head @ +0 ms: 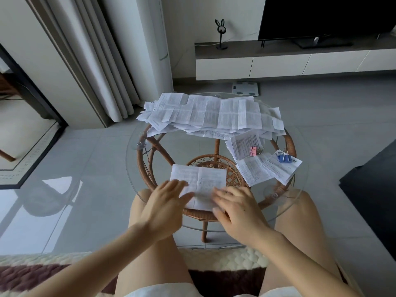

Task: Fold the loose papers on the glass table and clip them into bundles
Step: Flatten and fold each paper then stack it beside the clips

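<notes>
At the surface's [182,146] near edge, left hand [165,202] and right hand [237,207] press a creased sheet [205,179], fingers [177,185] straight, gripping nothing, probably flattening its fold; loose papers [214,114] heap along the far edge.

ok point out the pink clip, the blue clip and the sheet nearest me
pink clip [253,151]: head view, on its pink body
blue clip [283,159]: head view, on its blue body
nearest sheet [200,175]: head view, on its bare upper part by the centre crease
</notes>
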Motion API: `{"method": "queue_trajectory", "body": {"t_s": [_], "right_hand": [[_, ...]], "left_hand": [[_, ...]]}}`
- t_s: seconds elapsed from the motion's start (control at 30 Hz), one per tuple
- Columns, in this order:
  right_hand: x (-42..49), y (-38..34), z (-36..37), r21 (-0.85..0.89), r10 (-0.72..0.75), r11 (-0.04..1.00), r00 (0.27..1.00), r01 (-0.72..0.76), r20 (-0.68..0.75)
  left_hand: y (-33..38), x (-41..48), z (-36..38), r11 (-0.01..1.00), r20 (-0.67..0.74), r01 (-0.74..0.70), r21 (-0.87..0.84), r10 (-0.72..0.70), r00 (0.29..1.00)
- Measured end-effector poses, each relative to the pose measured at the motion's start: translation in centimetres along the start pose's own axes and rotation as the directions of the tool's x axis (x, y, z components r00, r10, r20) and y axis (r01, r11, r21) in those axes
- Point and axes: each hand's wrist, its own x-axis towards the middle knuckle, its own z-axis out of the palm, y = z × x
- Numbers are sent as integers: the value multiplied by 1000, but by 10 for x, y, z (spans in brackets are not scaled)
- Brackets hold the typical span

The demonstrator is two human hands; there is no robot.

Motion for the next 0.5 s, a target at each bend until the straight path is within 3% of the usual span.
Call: {"method": "queue_trajectory", "body": {"t_s": [0.1,0.2,0.3,0.4,0.5], "right_hand": [[-17,-4,-6,-18,-162,987,987,162,18],[-24,4,-9,90,-226,970,974,225,3],[-19,15,-7,-22,-250,967,959,255,131],[-16,17,1,-167,-256,941,943,293,213],[-18,6,5,-128,-267,953,962,273,65]], "left_hand": [[19,-6,0,993,36,5,-120,-1,999],[20,-18,4,998,108,-9,-55,15,994],[19,-27,5,997,133,-81,21,77,988],[18,-31,8,995,61,-71,-70,76,995],[21,-35,8,981,-76,-105,-163,93,993]]}}
